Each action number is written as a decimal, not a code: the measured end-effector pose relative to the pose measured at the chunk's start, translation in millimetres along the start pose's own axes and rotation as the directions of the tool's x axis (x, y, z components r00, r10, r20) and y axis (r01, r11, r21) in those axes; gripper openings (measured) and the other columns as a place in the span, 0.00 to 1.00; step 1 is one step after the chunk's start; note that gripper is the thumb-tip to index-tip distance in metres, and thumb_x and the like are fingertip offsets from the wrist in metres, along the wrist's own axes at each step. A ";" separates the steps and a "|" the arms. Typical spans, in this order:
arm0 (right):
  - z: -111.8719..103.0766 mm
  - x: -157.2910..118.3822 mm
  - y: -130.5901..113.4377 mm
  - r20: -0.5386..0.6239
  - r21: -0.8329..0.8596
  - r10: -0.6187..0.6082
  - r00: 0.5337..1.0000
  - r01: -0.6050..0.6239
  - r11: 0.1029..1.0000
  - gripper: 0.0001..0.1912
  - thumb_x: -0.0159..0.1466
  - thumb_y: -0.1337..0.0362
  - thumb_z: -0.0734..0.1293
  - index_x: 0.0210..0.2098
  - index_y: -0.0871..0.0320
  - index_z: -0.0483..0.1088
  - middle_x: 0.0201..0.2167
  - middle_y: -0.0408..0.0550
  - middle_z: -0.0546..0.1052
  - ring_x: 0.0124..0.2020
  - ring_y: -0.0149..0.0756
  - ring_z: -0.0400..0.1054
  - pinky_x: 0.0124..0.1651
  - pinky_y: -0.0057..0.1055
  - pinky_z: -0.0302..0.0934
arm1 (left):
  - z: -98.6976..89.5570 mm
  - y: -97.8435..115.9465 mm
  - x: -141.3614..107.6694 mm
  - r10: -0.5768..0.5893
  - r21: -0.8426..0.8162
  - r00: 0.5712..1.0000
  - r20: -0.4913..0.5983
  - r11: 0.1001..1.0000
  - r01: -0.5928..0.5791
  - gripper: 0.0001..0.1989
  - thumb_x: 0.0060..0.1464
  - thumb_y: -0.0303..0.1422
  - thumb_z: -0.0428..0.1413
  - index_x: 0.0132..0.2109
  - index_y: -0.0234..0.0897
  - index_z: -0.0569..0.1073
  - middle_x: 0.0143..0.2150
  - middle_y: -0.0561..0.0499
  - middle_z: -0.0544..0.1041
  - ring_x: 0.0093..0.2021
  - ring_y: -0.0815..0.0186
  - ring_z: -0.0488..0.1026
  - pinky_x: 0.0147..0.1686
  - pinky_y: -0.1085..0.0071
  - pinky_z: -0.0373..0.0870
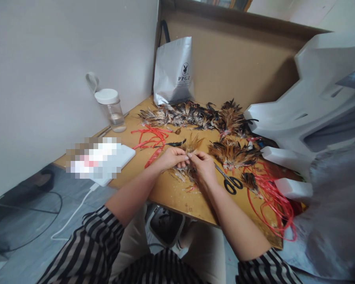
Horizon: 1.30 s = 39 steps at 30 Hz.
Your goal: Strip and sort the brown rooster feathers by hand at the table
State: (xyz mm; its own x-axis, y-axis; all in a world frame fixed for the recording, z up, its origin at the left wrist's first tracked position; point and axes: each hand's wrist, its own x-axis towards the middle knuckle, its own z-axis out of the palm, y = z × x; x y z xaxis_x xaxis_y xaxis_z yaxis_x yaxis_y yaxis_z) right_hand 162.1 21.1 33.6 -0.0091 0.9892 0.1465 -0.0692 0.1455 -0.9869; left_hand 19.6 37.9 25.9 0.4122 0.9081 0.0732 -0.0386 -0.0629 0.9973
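Note:
My left hand (pixel 174 157) and my right hand (pixel 203 163) meet above the table, the fingertips of both pinched close together. Brown feathers (pixel 194 142) fan up from between the fingers, their quill ends hidden by my hands. More loose feathers (pixel 177 175) lie on the tabletop just below. To the right of my right hand rest black-handled scissors (pixel 231 184), blades toward a brown feather bundle (pixel 233 154). Beyond my left hand lie strips of red plastic cord (pixel 154 138) and a single dark feather (pixel 177 143).
A long pile of feathers (pixel 192 114) stretches across the back, before a silver bag (pixel 173 73). At left stand a bottle (pixel 111 108) and a phone (pixel 118 165) on a white cable. Tangled red cord (pixel 275 201) and white foam (pixel 284 118) occupy the right side.

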 end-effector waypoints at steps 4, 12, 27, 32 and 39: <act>-1.0 0.4 3.2 -0.003 -0.054 -0.029 1.000 0.029 0.998 0.13 0.49 0.56 0.70 0.21 0.60 0.67 0.15 0.39 0.66 0.18 0.25 0.54 0.22 0.24 0.48 | 1.5 -2.3 0.8 0.009 0.005 1.000 0.016 1.000 -0.009 0.10 0.47 0.33 0.55 0.29 0.28 0.73 0.19 0.50 0.71 0.17 0.75 0.65 0.18 0.80 0.61; -1.0 -2.0 -5.3 -0.018 -0.051 0.010 1.000 -0.010 0.999 0.15 0.46 0.56 0.71 0.17 0.60 0.65 0.13 0.37 0.64 0.16 0.24 0.52 0.21 0.24 0.46 | 2.9 -1.4 0.1 -0.018 -0.006 1.000 -0.025 1.000 0.018 0.08 0.44 0.31 0.57 0.31 0.28 0.73 0.22 0.50 0.74 0.17 0.76 0.66 0.20 0.80 0.63; -1.3 -2.4 0.9 0.065 -0.143 -0.172 0.983 0.180 0.973 0.15 0.52 0.57 0.67 0.36 0.57 0.68 0.26 0.42 0.70 0.23 0.28 0.61 0.28 0.27 0.57 | -2.7 -2.2 0.2 -0.035 -0.210 0.997 -0.063 0.977 0.021 0.13 0.43 0.37 0.60 0.30 0.28 0.74 0.22 0.48 0.74 0.19 0.74 0.68 0.20 0.79 0.62; -1.0 -7.3 -6.6 0.238 -0.576 -0.440 0.866 0.490 0.654 0.18 0.55 0.61 0.66 0.44 0.56 0.66 0.34 0.48 0.70 0.30 0.33 0.63 0.34 0.31 0.59 | -4.2 -0.5 -1.5 -0.059 -0.458 0.995 -0.077 0.889 0.018 0.14 0.42 0.35 0.62 0.33 0.28 0.74 0.30 0.45 0.77 0.29 0.70 0.73 0.32 0.74 0.67; -2.7 -8.6 -11.7 0.338 -0.736 -0.481 0.809 0.545 0.401 0.10 0.59 0.64 0.61 0.41 0.58 0.65 0.33 0.49 0.71 0.34 0.36 0.64 0.36 0.30 0.57 | -0.1 1.0 -2.6 -0.112 -0.507 0.993 -0.023 0.858 0.085 0.13 0.39 0.33 0.63 0.31 0.27 0.73 0.30 0.45 0.77 0.32 0.68 0.73 0.39 0.70 0.67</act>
State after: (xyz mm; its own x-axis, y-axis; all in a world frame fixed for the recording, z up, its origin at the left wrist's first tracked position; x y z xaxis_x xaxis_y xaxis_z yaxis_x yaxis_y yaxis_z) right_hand 165.7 11.0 43.7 -0.3110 0.7241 0.6156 0.7020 0.6117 -0.3648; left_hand 18.4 35.6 26.6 0.3930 0.9187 -0.0388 -0.4597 0.2328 0.8570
